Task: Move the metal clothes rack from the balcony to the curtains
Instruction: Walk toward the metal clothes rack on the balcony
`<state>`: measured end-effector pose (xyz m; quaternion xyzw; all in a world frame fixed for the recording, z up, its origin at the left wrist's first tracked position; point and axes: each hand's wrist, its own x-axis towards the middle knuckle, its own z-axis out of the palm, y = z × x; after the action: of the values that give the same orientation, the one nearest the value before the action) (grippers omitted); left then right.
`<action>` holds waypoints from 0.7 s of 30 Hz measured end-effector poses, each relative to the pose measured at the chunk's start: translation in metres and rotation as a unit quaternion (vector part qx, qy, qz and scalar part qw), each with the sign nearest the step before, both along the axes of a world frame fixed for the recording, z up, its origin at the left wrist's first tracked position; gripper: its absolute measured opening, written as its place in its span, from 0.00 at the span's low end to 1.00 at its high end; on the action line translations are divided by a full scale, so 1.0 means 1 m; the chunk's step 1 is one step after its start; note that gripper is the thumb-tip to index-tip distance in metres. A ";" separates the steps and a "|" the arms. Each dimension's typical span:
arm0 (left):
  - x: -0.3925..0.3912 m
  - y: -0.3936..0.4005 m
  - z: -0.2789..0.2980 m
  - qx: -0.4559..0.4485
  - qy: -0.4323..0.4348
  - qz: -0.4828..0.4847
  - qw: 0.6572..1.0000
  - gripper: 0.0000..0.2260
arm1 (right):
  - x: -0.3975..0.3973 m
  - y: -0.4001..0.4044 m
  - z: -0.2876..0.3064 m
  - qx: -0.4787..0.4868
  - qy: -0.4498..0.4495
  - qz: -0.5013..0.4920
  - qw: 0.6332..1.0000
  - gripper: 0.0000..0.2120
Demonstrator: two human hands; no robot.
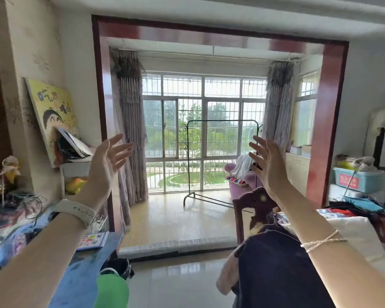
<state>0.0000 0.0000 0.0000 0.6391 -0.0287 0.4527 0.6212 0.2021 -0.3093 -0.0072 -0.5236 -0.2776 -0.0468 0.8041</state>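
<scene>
A thin black metal clothes rack (188,161) stands bare on the balcony floor in front of the barred window, its top bar at about mid-frame. Grey-purple curtains hang at the left (131,130) and right (278,107) sides of the balcony opening. My left hand (107,161) is raised in front of me with fingers spread, holding nothing; a white watch sits on its wrist. My right hand (267,165) is raised likewise, fingers apart, a string around the forearm. Both hands are well short of the rack, which stands a few steps away.
A purple sofa (238,187) with a white cloth sits right of the rack. A carved chair back (256,203) draped with dark clothing stands near right. A cluttered blue-covered table (80,263) and shelf fill the left. A raised sill (178,245) separates the tiled room from the wooden balcony floor.
</scene>
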 end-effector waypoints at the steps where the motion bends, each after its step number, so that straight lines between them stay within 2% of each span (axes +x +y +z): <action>1: 0.010 0.002 0.005 -0.003 -0.004 -0.001 1.000 0.24 | 0.004 0.006 0.003 -0.005 -0.002 0.000 1.000 0.22; 5: 0.043 0.014 0.015 -0.002 0.001 -0.011 1.000 0.24 | 0.029 0.029 0.012 -0.024 -0.002 0.003 1.000 0.18; 10: 0.076 0.041 0.005 -0.009 -0.012 -0.012 1.000 0.24 | 0.067 0.055 0.005 -0.030 0.009 -0.003 1.000 0.21; 16: 0.124 0.090 0.000 -0.018 -0.016 -0.027 0.999 0.24 | 0.104 0.102 0.013 -0.041 0.005 -0.010 0.999 0.17; 21: 0.162 0.133 0.012 -0.023 -0.027 -0.039 0.999 0.24 | 0.139 0.139 0.024 -0.043 0.017 -0.029 0.998 0.22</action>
<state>0.1620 0.1331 0.0123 0.6105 -0.0603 0.4455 0.6521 0.3409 -0.1699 0.0169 -0.5663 -0.2501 -0.0494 0.7838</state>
